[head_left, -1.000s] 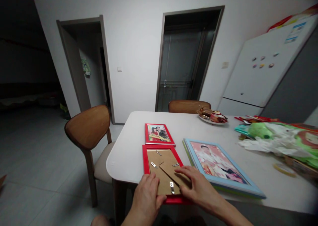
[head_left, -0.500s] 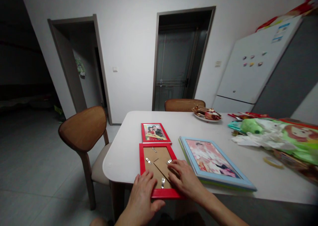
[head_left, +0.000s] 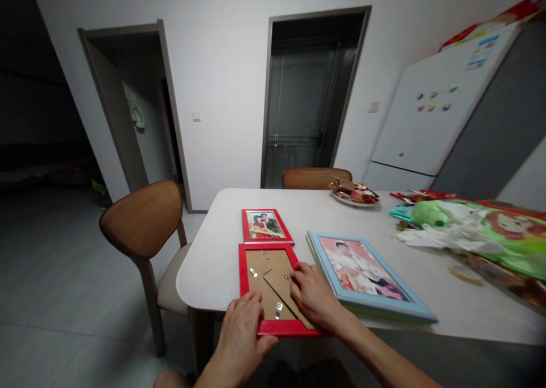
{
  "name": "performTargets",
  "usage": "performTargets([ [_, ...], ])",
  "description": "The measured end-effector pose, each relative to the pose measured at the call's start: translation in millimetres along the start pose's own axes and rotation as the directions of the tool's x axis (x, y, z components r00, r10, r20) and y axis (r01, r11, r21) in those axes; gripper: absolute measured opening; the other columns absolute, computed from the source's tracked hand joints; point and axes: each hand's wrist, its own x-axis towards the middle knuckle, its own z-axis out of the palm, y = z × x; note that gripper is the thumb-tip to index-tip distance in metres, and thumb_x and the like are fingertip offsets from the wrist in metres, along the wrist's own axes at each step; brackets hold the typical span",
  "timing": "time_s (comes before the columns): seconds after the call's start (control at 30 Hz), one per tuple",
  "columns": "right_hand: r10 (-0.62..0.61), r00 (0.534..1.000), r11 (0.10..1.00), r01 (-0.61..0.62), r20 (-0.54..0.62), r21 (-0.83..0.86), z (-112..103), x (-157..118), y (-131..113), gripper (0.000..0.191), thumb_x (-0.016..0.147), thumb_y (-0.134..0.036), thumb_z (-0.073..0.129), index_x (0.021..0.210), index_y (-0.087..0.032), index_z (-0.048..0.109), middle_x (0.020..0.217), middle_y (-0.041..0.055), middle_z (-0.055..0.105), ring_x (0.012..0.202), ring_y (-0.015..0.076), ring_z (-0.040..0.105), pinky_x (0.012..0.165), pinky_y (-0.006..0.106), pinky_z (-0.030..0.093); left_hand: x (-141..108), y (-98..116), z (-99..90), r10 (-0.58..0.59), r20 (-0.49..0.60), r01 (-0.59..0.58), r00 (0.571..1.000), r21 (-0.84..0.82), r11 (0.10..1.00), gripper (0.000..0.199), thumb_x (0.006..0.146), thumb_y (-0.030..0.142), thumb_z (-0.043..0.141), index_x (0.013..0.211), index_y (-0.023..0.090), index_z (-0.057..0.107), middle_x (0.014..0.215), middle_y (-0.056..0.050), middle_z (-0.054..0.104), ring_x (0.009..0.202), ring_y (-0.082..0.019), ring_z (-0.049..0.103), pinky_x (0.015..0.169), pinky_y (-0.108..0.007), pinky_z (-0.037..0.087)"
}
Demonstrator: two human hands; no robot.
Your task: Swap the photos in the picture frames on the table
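My red frame (head_left: 243, 269) lies face down on the tabletop (head_left: 205, 251), brown backing board (head_left: 267, 263) showing, metal clips about its edges, under my fingers (head_left: 251, 302).

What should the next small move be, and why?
Probably turn the right-side metal clip with the right hand, since its fingers lie beside that clip, while the left hand rests on the near red frame's lower left corner and could steady it.

No text is legible, fridge label (head_left: 482, 52) included.
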Motion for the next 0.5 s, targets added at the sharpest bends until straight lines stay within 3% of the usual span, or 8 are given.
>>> performTargets([
  [0.13,0.004,1.0,0.999,-0.004,-0.022,0.039,-0.6,-3.8,-2.9,0.026,0.078,-0.023,0.036,0.086,-0.014,0.06,0.095,0.011,0.052,0.089,0.0198,0.044,0.08,0.031,0.033,-0.8,0.2,-1.0,-0.001,0.0,0.001,1.0,0.004,1.0,0.03,0.061,0.027,0.066,0.087,0.018,0.056,0.119,-0.007,0.051,0.113,-0.023,0.04,0.095,-0.039,0.029],
  [0.23,-0.117,0.992,0.984,0.123,-0.047,0.129,-4.6,-13.7,-14.5,0.031,0.076,-0.019,0.04,0.102,-0.019,0.056,0.106,0.0096,0.05,0.098,0.0216,0.041,0.084,0.036,0.032,-1.5,-1.2,-0.1,0.013,-0.004,-0.013,1.0,0.006,1.0,0.032,0.061,0.026,0.065,0.09,0.018,0.056,0.119,-0.007,0.051,0.112,-0.024,0.041,0.095,-0.039,0.03],
  [0.37,-0.363,0.932,0.899,0.346,0.015,0.27,-14.0,-29.0,-35.1,0.024,0.077,-0.019,0.041,0.086,-0.025,0.062,0.096,0.0045,0.053,0.094,0.0187,0.043,0.083,0.035,0.034,-1.2,-3.8,1.2,0.012,-0.012,-0.012,1.0,0.001,1.0,0.042,0.061,0.025,0.064,0.101,0.016,0.054,0.118,-0.009,0.051,0.111,-0.024,0.042,0.094,-0.039,0.032],
  [0.5,-0.382,0.923,0.889,0.353,0.047,0.292,-19.8,-37.1,-43.8,0.021,0.079,-0.023,0.041,0.084,-0.024,0.06,0.094,0.0039,0.054,0.094,0.0186,0.042,0.082,0.034,0.034,-0.6,-5.5,0.7,0.013,-0.02,-0.014,1.0,-0.018,1.0,0.038,0.061,0.025,0.064,0.098,0.016,0.056,0.118,-0.008,0.052,0.111,-0.024,0.042,0.094,-0.038,0.033],
])
